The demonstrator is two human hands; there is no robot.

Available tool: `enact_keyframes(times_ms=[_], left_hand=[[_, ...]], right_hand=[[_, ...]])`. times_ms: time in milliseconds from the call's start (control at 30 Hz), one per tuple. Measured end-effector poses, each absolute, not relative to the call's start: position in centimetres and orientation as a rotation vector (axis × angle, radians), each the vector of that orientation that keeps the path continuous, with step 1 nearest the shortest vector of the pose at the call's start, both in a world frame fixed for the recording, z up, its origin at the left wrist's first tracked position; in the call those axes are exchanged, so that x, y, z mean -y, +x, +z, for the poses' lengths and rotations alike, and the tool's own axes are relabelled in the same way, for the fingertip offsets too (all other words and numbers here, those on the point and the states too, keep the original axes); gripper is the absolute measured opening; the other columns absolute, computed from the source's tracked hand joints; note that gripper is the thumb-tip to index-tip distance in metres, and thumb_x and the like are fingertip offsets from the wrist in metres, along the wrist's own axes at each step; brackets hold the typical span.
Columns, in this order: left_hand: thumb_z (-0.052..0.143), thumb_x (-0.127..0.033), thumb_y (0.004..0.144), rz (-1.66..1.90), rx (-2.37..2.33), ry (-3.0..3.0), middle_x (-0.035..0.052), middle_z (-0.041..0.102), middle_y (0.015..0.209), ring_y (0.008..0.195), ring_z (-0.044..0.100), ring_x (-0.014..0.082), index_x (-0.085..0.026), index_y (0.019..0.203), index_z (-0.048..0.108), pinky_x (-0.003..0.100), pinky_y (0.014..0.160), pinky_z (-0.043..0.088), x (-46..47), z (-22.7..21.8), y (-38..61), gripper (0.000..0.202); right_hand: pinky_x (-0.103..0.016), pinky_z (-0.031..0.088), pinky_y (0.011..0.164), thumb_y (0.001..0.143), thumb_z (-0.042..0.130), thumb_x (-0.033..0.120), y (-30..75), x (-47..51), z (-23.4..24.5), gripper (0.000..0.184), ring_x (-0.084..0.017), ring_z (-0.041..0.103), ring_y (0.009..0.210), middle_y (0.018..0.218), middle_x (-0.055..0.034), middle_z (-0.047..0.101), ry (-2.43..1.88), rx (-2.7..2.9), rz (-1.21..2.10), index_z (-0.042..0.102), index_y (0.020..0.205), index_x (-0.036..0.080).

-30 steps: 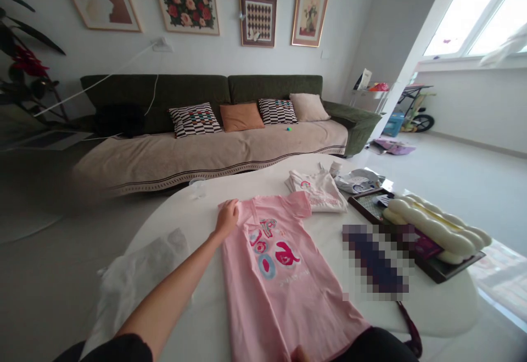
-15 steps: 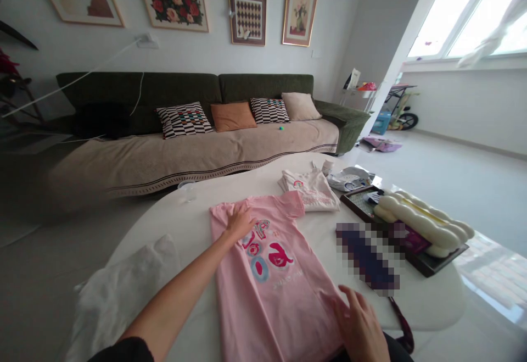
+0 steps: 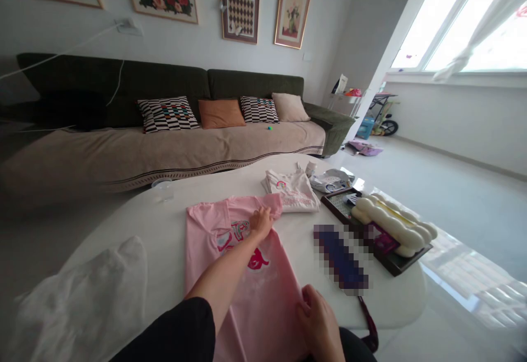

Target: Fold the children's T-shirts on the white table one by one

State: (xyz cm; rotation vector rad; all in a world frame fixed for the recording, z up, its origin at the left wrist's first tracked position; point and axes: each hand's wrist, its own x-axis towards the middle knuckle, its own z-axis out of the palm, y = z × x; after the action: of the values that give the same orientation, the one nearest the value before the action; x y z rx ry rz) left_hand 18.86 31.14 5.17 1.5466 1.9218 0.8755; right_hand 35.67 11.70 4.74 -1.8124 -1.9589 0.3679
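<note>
A pink T-shirt (image 3: pixel 251 290) with a red and blue print lies on the white table (image 3: pixel 164 224), its left side folded inward. My left hand (image 3: pixel 263 224) reaches across the print to the sleeve on the right, its fingers curled on the fabric there. Down at the shirt's lower right edge, my right hand (image 3: pixel 321 323) pinches the cloth between thumb and fingers. My left forearm covers part of the print. Behind the sleeve sits a folded white shirt (image 3: pixel 294 193) with a rainbow motif.
White fabric (image 3: pixel 94 301) lies at the table's left. A clear cup (image 3: pixel 163 189) stands near the far left edge. To the right are a pixelated dark item (image 3: pixel 341 257), a dark tray (image 3: pixel 395 266) with a puffy cream item (image 3: pixel 395 222), and a silvery packet (image 3: pixel 332 179). A sofa (image 3: pixel 173 153) stands beyond.
My left hand has moved right, from the shirt's left shoulder to its right sleeve. My right hand has closed on the side edge. The view has turned slightly right.
</note>
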Motion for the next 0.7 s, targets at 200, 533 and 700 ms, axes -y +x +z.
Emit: enact_keyframes(times_ms=[200, 533, 700], left_hand=[[0.041, -0.027, 0.078, 1.278, -1.808, 1.043, 0.0059, 0.061, 0.081, 0.082, 0.058, 0.0194, -0.017, 0.087, 0.056, 0.028, 0.069, 0.045, -30.1, 6.1, 11.9, 0.019], [0.046, -0.024, 0.077, 1.475, -1.481, 0.602, -0.0004, 0.055, 0.059, 0.057, 0.058, 0.0132, -0.016, 0.085, 0.052, 0.03, 0.06, 0.052, -22.7, 5.9, 1.0, 0.012], [0.054, -0.01, 0.07, 1.381, -1.547, 0.713, -0.0081, 0.051, 0.057, 0.05, 0.053, 0.008, -0.024, 0.116, 0.04, 0.026, 0.058, 0.051, -23.4, 6.0, 1.9, 0.051]], right_hand=[[-0.021, 0.039, 0.056, 0.077, 0.036, 0.019, 32.3, -9.0, 7.5, 0.019, -0.014, 0.056, 0.063, 0.072, 0.0008, 0.059, -1.478, 2.074, 0.266, 0.053, 0.081, 0.026], [-0.022, 0.049, 0.072, 0.061, 0.045, 0.012, 30.9, -5.9, -0.1, 0.047, -0.017, 0.062, 0.089, 0.1, 0.0006, 0.066, -0.835, 2.374, -0.187, 0.058, 0.105, 0.023], [-0.026, 0.049, 0.078, 0.065, 0.043, 0.009, 34.0, -6.5, 1.5, 0.048, -0.019, 0.059, 0.099, 0.11, -0.0018, 0.062, -0.796, 2.438, -0.392, 0.058, 0.11, 0.019]])
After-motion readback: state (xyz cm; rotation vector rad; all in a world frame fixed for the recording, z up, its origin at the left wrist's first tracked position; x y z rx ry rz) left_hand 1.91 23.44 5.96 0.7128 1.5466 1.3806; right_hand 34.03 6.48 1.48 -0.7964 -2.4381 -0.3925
